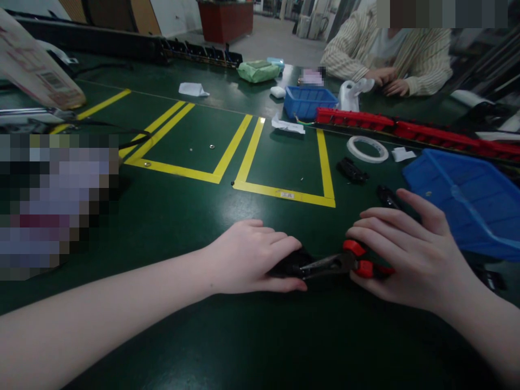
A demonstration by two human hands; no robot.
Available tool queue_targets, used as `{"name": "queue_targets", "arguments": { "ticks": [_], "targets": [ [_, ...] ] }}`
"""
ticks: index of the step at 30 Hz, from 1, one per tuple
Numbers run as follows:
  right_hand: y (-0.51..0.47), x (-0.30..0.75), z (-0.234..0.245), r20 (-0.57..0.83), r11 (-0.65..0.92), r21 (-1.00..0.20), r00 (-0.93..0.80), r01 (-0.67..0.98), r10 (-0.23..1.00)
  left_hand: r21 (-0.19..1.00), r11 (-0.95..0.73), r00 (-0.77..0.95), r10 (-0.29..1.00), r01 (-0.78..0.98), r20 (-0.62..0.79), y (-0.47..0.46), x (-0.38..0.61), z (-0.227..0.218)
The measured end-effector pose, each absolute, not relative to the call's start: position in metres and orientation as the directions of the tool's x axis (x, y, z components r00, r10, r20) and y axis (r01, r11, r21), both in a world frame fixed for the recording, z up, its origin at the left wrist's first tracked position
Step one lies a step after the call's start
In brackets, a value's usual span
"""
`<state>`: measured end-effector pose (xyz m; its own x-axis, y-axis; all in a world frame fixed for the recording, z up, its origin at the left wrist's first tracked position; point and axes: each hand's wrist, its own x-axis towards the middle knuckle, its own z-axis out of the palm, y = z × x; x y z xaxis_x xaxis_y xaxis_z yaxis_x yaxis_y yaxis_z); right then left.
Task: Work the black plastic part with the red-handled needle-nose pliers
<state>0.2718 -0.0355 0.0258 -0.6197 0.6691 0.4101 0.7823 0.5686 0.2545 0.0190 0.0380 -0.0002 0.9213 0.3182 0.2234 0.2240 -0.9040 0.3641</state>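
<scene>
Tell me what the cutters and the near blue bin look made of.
The cutters: dull grey metal head; handles, in the right hand, seemingly sleeved in glossy red plastic or rubber. The blue bin: moulded plastic, smooth, faintly shiny walls. The left hand grips a black part, too hidden to judge.

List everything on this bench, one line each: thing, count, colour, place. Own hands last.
pliers: one, red handles, near edge, between the hands
black part: one, black, under the left fingers, at the pliers' tip
blue bins: two, blue, one near right, one far centre
tape roll: one, white, right of the yellow lines
small black pieces: two, black, below the tape roll
red rails: a row, red, far right
green bundle: one, green, far centre
yellow lines: several, yellow, on the table
co-worker: one, striped sleeves, far right
left hand: on the black part
right hand: on the pliers' handles
</scene>
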Motion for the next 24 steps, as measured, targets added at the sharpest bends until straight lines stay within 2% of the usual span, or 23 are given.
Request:
{"name": "queue_targets", "arguments": {
  "ticks": [7,24],
  "targets": [
    [-0.0340,0.2703,0.0230,0.380,0.602,0.306,-0.674,0.738,0.633,0.362,-0.905,0.928,0.312,0.225,0.204,0.0376,0.0197,0.0028],
    [-0.0343,0.2684,0.0218,0.371,0.603,0.295,-0.670,0.741,0.643,0.329,-0.914,0.930,0.312,0.238,0.195,0.0370,0.0194,0.0020]
  ]
}}
